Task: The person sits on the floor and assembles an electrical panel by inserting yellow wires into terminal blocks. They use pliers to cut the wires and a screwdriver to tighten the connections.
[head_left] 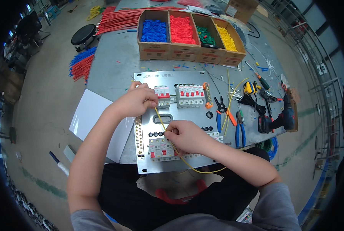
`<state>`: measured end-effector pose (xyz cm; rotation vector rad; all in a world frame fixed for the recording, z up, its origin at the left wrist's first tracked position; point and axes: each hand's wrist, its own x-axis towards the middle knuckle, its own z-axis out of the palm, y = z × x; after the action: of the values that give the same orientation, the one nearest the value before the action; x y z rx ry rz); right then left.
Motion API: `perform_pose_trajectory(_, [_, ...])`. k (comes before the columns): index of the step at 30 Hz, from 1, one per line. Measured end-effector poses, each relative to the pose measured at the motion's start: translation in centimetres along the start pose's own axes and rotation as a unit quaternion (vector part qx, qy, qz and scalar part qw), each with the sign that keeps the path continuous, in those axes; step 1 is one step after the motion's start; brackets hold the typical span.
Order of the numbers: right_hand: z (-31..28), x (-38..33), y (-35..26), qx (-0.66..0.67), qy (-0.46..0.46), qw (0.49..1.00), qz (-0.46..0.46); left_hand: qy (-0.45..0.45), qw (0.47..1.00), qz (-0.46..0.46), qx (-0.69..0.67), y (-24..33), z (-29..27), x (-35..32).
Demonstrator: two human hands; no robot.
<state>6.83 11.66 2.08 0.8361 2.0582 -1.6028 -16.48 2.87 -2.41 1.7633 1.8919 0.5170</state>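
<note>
A yellow wire (pixel 160 118) runs between my two hands over a metal mounting plate (pixel 149 168). My left hand (pixel 138 101) is closed on the wire near the plate's upper left, beside a circuit breaker (pixel 162 92) with red switches. Lower down, my right hand (pixel 187 135) pinches the same wire above the bottom row of breakers (pixel 159 150), partly covering that row. From there the wire loops down past the plate's near edge and off to the right. A larger breaker group (pixel 190 94) and a brass terminal strip (pixel 139 135) are also mounted on the plate.
A cardboard box (pixel 152 51) at the back holds blue, red, green and yellow sleeves in compartments. Right of the plate lie wire strippers (pixel 221 111), blue-handled pliers (pixel 239 133), a screwdriver (pixel 263 81) and a cordless drill (pixel 281 119). White paper (pixel 93 117) lies left; red wires (pixel 120 19) lie behind.
</note>
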Motion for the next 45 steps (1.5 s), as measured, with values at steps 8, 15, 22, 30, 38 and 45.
perform_pose_trajectory(8, [-0.7,1.4,0.9,0.027,-0.037,0.998,0.033,0.002,1.000,-0.001,-0.008,-0.4,0.6,0.1])
perform_pose_trajectory(15, [-1.2,1.4,0.5,0.014,-0.053,0.998,0.032,0.004,1.000,-0.005,-0.009,-0.8,1.2,-0.2])
perform_pose_trajectory(22, [-1.7,2.5,0.5,0.024,-0.080,0.995,0.057,0.007,1.000,-0.011,0.000,-1.9,2.4,-1.0])
perform_pose_trajectory(30, [-2.3,3.9,0.5,0.021,-0.137,0.986,0.090,0.039,0.999,0.000,-0.033,-3.5,4.0,-1.5])
perform_pose_trajectory(38, [-3.0,4.8,1.1,0.085,-0.174,0.975,0.108,0.024,0.998,-0.006,-0.055,-3.9,4.6,-0.9])
perform_pose_trajectory(45, [-3.0,5.0,1.2,0.097,-0.178,0.973,0.108,0.021,0.998,-0.009,-0.053,-3.9,4.4,-0.8])
